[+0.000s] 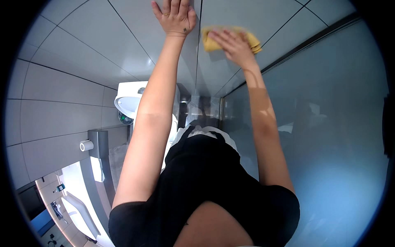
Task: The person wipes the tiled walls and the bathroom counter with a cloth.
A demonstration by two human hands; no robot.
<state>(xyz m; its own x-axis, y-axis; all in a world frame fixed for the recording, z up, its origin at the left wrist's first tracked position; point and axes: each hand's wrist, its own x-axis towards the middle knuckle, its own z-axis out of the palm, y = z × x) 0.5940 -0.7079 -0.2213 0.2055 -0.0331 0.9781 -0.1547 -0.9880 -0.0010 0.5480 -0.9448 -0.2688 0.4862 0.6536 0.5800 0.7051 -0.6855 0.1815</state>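
Up at the top of the view, my left hand (176,18) rests palm-down on the grey tiled wall (129,34), its fingers spread and holding nothing. A ring sits on one finger. To its right, my right hand (236,46) presses a folded yellow cloth (213,46) against the same wall, just across a dark vertical grout line. The hand and cloth are slightly blurred. Part of the cloth is hidden under the fingers. Both arms reach up and forward from my body.
A frosted glass panel (324,123) with a dark frame runs along the right. At left are a white ceramic fixture (128,103), a toilet paper roll (85,145) beside a grey box (99,143), a white washbasin (80,214) and a pump bottle (60,187).
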